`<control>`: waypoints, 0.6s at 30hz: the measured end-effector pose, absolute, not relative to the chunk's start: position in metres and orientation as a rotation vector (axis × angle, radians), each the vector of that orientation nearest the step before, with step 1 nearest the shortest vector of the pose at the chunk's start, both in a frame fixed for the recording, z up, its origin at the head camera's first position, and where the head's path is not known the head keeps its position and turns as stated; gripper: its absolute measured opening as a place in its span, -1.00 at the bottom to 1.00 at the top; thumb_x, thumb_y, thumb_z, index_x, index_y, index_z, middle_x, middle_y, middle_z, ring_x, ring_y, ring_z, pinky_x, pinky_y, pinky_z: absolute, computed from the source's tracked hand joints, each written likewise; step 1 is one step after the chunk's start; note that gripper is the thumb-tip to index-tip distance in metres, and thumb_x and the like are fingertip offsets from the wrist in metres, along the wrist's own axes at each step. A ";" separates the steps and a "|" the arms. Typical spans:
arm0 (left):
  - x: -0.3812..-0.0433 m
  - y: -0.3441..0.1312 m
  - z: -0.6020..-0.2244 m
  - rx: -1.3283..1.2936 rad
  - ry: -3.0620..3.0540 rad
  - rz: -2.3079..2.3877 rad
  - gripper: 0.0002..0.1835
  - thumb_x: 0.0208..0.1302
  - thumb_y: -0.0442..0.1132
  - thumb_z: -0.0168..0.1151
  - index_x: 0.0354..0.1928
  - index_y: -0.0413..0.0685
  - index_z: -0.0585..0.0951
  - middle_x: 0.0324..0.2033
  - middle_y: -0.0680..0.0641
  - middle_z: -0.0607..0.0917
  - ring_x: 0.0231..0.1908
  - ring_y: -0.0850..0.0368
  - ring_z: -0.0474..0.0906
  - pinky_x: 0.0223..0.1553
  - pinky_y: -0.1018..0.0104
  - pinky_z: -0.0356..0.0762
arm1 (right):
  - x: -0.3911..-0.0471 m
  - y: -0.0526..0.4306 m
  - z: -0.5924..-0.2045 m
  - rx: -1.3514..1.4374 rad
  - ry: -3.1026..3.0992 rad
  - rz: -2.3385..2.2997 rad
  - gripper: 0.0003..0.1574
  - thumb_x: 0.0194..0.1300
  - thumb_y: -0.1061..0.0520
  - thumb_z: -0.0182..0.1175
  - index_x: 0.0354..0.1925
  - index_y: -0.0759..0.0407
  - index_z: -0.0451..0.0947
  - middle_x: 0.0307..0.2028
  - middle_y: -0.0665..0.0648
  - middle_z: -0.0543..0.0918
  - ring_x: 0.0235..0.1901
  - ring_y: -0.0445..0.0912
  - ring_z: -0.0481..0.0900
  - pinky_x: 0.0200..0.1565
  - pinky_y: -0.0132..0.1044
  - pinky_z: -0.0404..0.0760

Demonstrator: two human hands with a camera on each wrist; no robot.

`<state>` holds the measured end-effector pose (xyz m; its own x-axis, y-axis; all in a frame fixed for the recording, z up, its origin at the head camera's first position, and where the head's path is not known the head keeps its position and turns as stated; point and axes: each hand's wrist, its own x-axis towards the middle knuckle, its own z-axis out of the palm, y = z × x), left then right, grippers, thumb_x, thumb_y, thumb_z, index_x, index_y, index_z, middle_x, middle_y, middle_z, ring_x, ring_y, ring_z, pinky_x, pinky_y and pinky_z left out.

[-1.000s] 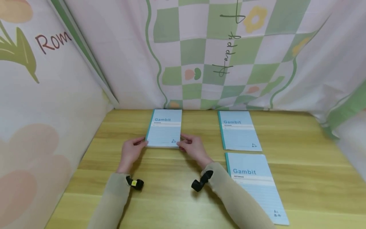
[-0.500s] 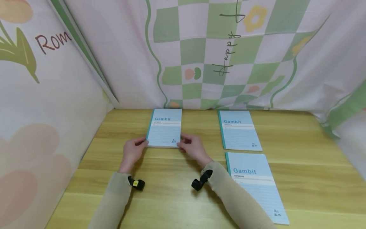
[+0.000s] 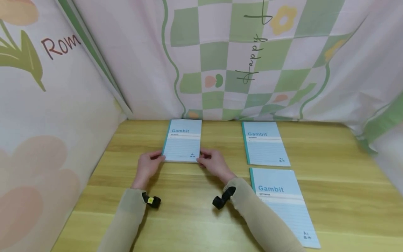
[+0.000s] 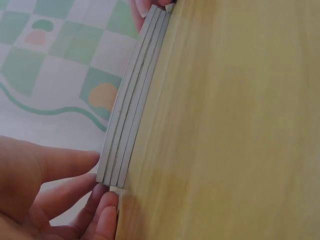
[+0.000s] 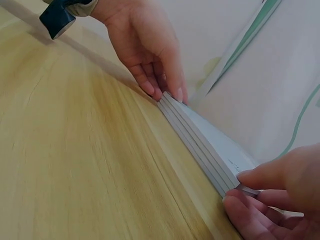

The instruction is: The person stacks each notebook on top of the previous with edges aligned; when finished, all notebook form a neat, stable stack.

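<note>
A neat stack of light-blue Gambit notebooks [image 3: 183,143] with teal spines lies at the table's back edge, left of centre. My left hand [image 3: 148,168] pinches its near left corner, thumb [image 4: 75,164] by the top cover and the other fingers lower at the side. At the near right corner my right hand [image 3: 216,164] holds the stack in the same manner, its thumb [image 5: 262,175] on the top cover's edge. Several layers of the stack [image 4: 131,107] show edge-on in the left wrist view, lined up closely.
To the right lie two more Gambit notebooks, a back one [image 3: 267,145] and a larger-looking near one [image 3: 278,185], partly covered by the right sleeve [image 3: 261,220]. A patterned curtain [image 3: 217,59] hangs behind the wooden table [image 3: 185,217], and a printed cloth [image 3: 59,115] borders the left.
The head view has shifted very slightly. Both hands keep their hold on the corners of the notebook stack, which stays in place.
</note>
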<state>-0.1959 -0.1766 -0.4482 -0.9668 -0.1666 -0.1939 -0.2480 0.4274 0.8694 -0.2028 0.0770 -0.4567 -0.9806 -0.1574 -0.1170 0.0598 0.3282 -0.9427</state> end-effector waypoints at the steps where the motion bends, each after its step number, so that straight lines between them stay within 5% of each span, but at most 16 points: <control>1: -0.196 -0.176 -0.448 -0.379 2.578 1.603 -0.59 0.45 -0.20 0.27 0.27 -0.16 0.61 0.25 -0.23 0.57 0.27 -0.13 0.41 0.27 -0.05 0.40 | -0.203 0.078 -0.457 -0.107 2.414 -1.704 -0.38 0.36 0.29 0.31 0.35 0.32 0.46 -0.27 0.15 0.65 -0.35 -0.08 0.64 -0.27 -0.28 0.68; 18: -0.194 -0.174 -0.443 -0.359 2.587 1.604 -0.36 0.36 -0.06 0.38 0.35 -0.26 0.50 0.18 -0.26 0.57 0.15 -0.14 0.46 0.16 -0.01 0.48 | -0.203 0.083 -0.461 -0.082 2.344 -1.751 -0.34 0.41 0.21 0.30 0.39 0.34 0.39 -0.16 0.18 0.69 -0.26 -0.05 0.68 -0.18 -0.25 0.70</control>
<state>-0.1935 -0.1742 -0.4432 -0.9697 -0.1572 -0.1868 -0.2372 0.4258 0.8732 -0.2030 0.0828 -0.4607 -0.9756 -0.1713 -0.1373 0.0831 0.2907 -0.9532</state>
